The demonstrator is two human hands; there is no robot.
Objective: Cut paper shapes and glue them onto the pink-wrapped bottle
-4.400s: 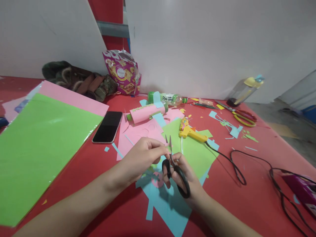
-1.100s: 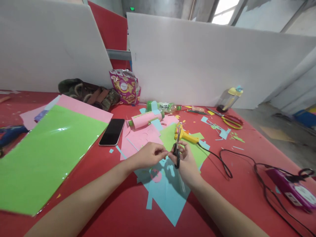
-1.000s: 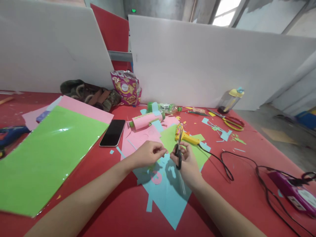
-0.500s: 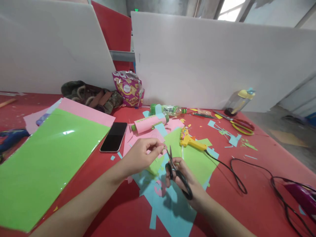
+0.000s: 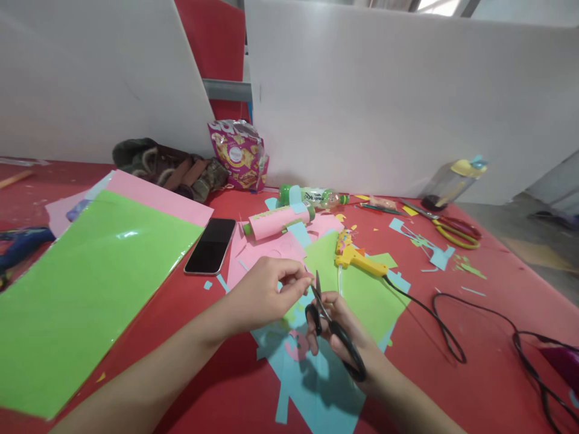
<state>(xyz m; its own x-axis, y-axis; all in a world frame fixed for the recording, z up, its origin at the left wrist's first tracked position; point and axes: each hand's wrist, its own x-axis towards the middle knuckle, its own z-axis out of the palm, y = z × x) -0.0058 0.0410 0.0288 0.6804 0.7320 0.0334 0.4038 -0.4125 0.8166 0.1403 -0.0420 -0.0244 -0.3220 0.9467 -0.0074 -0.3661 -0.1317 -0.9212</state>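
Observation:
My right hand [image 5: 340,328] grips black-handled scissors [image 5: 346,349], their blades parted and pointing up beside my left fingertips. The thumb and forefinger of my left hand [image 5: 275,289] are pinched together on something too small to make out, right at the blades. Under both hands lie light blue paper [image 5: 316,392] and green paper [image 5: 371,301], with a cut pink paper piece [image 5: 296,345] on the blue. Just beyond my hands is a bottle wrapped in pink paper [image 5: 275,223].
A yellow glue gun [image 5: 362,262] trails a black cord to the right. To the left are a phone [image 5: 211,246] and green sheets in a clear sleeve [image 5: 99,289]. Behind stand a snack bag [image 5: 239,157] and a green bottle [image 5: 312,196]. Larger scissors [image 5: 452,232] lie at right.
The view has tilted down slightly and shifted. Both hands stay close together, with the scissor blades still parted near my left fingertips.

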